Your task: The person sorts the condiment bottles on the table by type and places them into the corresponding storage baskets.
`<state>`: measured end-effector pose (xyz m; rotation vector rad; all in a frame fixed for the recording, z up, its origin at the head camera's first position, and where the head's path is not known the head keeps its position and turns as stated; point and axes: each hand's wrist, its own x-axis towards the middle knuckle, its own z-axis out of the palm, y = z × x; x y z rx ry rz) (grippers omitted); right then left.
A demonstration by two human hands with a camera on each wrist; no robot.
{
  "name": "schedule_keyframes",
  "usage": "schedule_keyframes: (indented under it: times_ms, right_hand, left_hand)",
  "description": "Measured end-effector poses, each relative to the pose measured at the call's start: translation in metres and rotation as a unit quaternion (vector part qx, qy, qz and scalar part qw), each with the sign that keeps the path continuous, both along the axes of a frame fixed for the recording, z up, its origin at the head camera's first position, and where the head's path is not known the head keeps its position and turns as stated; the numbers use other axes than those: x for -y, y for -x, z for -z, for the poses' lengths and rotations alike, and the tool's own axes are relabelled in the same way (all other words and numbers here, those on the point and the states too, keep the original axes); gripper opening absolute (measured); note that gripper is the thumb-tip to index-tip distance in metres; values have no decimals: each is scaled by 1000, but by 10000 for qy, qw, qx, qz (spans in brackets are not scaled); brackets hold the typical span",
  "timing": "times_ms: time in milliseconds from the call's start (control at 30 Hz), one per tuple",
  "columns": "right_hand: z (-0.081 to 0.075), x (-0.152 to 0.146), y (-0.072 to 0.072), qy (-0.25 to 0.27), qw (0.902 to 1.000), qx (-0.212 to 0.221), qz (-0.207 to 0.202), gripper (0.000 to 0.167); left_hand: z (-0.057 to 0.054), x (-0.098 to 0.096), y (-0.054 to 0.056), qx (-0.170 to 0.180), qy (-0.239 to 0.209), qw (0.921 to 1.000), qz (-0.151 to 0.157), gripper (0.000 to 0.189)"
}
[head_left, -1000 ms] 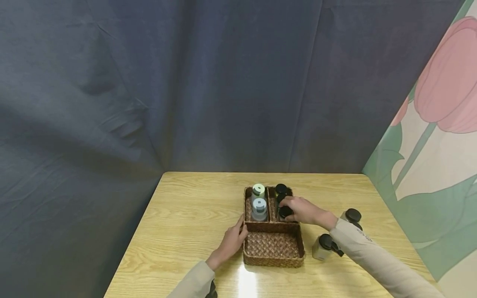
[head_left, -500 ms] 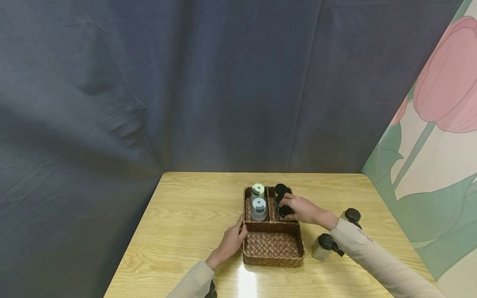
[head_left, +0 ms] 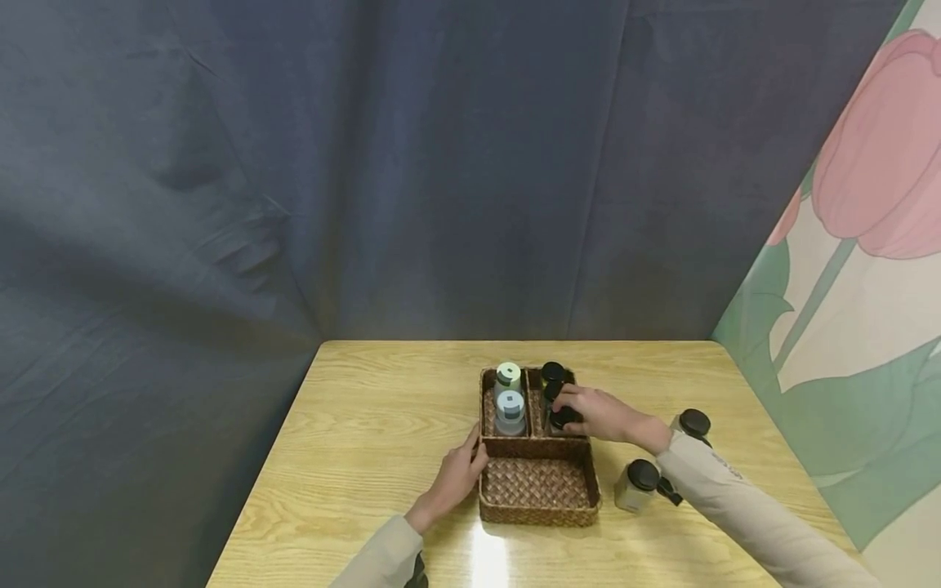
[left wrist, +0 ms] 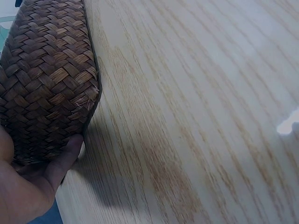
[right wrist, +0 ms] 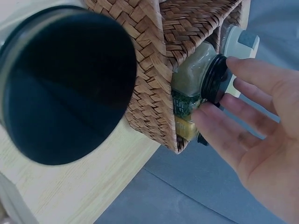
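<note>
My right hand (head_left: 599,415) grips the black lid of a seasoning jar (right wrist: 194,74) in the basket's right back compartment; in the right wrist view its fingers stand on either side of the lid. Behind that jar are two more black-lidded jars, one with a black lid (head_left: 553,372) at the far wall. My left hand (head_left: 457,474) rests with fairly straight fingers against the left outer side of the woven basket (head_left: 540,516). In the left wrist view, a finger (left wrist: 67,151) lies at the basket's lower corner. The front compartment shows bare weave.
Two clear jars with pale lids, the nearer jar (head_left: 510,415) in front, stand in the left back compartment. Right of the basket, a black-lidded jar (head_left: 636,485) and another black-lidded jar (head_left: 693,425) stand on the wooden table (head_left: 353,457). A dark curtain (head_left: 470,163) hangs behind.
Both hands keep nearly the same places at the basket and the jar. The right forearm has shifted very slightly to the right.
</note>
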<state>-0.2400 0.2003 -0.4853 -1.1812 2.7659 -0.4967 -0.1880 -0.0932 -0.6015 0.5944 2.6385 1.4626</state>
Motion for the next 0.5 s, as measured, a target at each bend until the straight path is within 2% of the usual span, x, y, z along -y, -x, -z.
schedule_keyframes:
  times_ms: [300, 500]
  right_hand:
    - [0, -6, -5, 80, 9999, -74, -55, 23]
    - [-3, -11, -6, 39, 10000, -56, 48, 23]
  left_hand:
    - [1, 2, -1, -98, -1, 9999, 18, 57]
    - [4, 2, -1, 27, -8, 10000, 20, 58]
